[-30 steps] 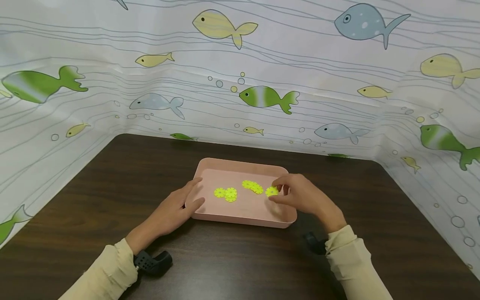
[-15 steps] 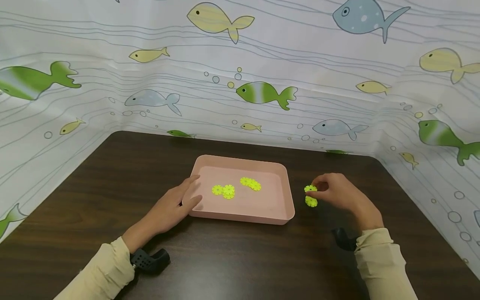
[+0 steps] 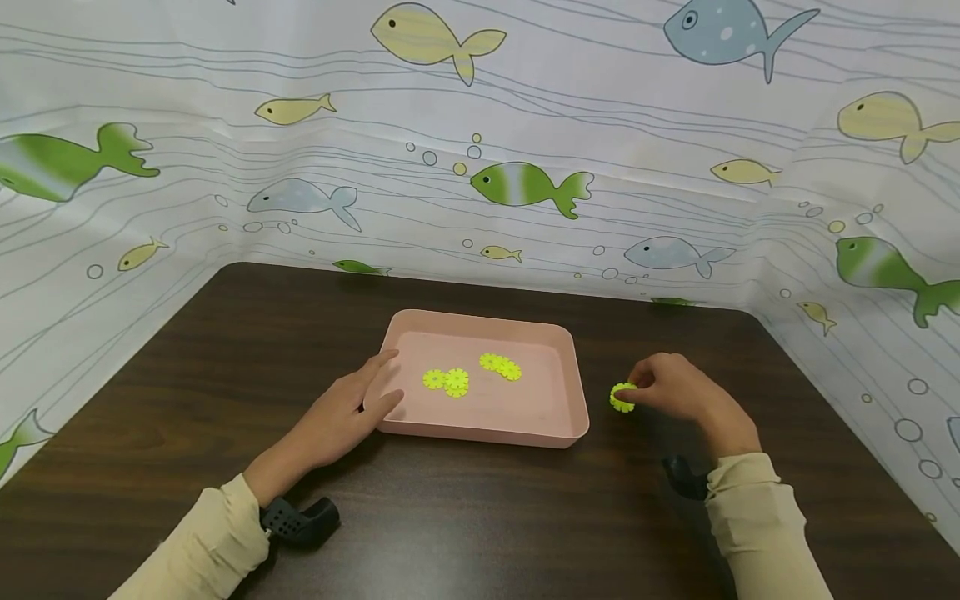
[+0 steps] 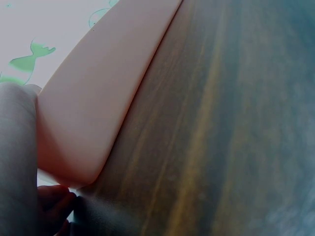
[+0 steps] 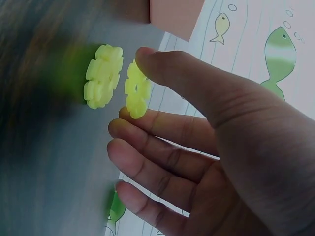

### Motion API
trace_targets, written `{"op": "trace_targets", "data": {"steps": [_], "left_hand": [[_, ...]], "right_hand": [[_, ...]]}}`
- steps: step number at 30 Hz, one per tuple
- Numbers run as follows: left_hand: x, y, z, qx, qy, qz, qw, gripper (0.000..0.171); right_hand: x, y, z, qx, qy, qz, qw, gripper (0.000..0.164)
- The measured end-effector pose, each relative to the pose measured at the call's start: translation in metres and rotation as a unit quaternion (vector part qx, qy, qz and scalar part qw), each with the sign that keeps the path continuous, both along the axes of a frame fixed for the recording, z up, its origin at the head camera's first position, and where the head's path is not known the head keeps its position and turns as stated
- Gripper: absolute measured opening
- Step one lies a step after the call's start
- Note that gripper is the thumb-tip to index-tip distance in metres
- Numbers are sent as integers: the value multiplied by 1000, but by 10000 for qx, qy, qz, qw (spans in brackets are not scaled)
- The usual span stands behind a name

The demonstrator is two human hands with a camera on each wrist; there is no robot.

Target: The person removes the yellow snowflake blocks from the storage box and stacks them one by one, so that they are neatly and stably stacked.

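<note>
A pink tray (image 3: 480,435) sits on the table, with my left hand (image 3: 337,425) at its left end. The thumb lies over the rim while other fingers (image 4: 54,199) curl below the near corner outside. Between thumb and index finger, my right hand (image 3: 678,390) pinches a yellow notched disc (image 5: 139,102), right of the tray. Close beside it in the right wrist view is a small stack of similar discs (image 5: 103,78) on the table, largely overlapped by the held one in the head view. The right hand's other fingers are extended.
Inside the tray lie two groups of yellow discs, a left cluster (image 3: 457,380) and an overlapping row (image 3: 501,367). A dark wooden table (image 3: 480,525) bears everything. White fish-printed sheeting (image 3: 420,242) stands around its back and sides.
My right hand has carried a yellow disc out of the tray to the right, then lowered it toward the discs on the table. The left hand stays at the tray.
</note>
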State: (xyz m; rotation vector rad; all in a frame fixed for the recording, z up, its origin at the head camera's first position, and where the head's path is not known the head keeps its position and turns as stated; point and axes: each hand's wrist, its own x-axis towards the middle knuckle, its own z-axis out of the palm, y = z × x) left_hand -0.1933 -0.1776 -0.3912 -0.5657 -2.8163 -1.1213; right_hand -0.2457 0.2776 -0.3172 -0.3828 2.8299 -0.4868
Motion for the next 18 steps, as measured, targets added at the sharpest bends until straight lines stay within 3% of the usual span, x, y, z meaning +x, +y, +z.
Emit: {"op": "trace_targets", "data": {"steps": [18], "left_hand": [[-1, 0, -1, 33, -28, -27, 10000, 68]], "right_hand": [[2, -4, 0, 15, 87, 64, 9999, 35]]}}
